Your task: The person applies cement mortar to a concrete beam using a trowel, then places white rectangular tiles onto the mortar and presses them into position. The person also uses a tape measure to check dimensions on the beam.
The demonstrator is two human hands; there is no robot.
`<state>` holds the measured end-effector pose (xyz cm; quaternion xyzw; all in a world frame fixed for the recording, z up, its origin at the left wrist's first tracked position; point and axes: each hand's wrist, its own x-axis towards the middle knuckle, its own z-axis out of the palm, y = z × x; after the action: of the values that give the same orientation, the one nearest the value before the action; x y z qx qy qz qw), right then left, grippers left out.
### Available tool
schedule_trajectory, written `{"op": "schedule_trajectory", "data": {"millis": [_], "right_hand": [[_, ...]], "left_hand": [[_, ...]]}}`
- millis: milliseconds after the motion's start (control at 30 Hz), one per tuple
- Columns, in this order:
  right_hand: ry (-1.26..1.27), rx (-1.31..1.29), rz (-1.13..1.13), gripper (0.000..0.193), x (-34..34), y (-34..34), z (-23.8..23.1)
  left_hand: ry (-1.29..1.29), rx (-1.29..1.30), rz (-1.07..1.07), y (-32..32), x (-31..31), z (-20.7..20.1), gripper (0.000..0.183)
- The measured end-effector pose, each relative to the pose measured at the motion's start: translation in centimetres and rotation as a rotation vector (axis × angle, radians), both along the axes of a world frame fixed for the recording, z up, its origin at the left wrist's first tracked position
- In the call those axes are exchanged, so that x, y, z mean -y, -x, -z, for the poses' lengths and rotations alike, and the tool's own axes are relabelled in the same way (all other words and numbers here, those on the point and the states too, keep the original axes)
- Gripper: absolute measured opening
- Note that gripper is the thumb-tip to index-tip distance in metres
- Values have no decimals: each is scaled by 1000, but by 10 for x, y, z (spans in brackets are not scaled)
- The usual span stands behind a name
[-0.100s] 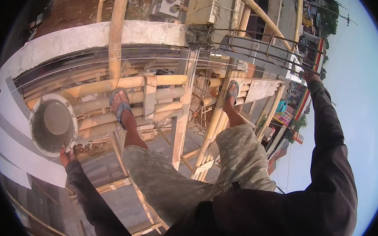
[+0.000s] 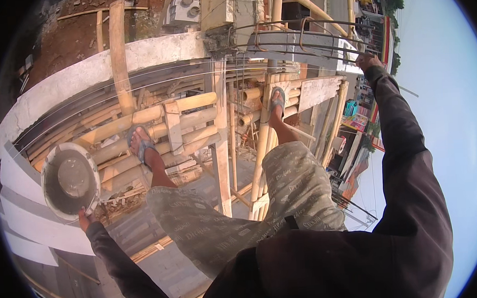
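Note:
My left hand (image 2: 85, 218) is closed on the near rim of a round, pale bucket (image 2: 56, 190) at the left. Grey residue coats the bucket's inside; how deep it is I cannot tell. My right hand (image 2: 369, 61), arm stretched out at the upper right, is wrapped round the end of a cage of steel reinforcing bars (image 2: 301, 35). Its fingers are partly hidden. My sandalled left foot (image 2: 141, 145) stands on bamboo poles (image 2: 200, 117), and the right foot (image 2: 277, 101) rests on bamboo farther right.
A curved concrete edge (image 2: 142, 52) runs behind the scaffold, with thin strings stretched in front of it. An upright bamboo pole (image 2: 119, 63) crosses this edge. A concrete column (image 2: 215, 7) stands at the top middle. Through gaps between the poles, a lower level shows far below.
The view has shifted, so the scaffold and my feet appear farther left. The bucket in my left hand sits slightly nearer to me. My right hand stays on the bars.

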<state>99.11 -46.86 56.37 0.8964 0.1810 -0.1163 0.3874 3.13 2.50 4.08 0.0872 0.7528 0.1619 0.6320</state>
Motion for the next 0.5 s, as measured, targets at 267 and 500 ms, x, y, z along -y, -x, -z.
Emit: {"op": "schedule_trajectory", "data": {"millis": [267, 500], "right_hand": [[-82, 79, 8, 18, -27, 40, 10], [-305, -42, 85, 16, -32, 38, 4]], "left_hand": [[-240, 61, 538, -113, 6, -280, 42], [-232, 185, 1005, -291, 80, -434, 41]]}}
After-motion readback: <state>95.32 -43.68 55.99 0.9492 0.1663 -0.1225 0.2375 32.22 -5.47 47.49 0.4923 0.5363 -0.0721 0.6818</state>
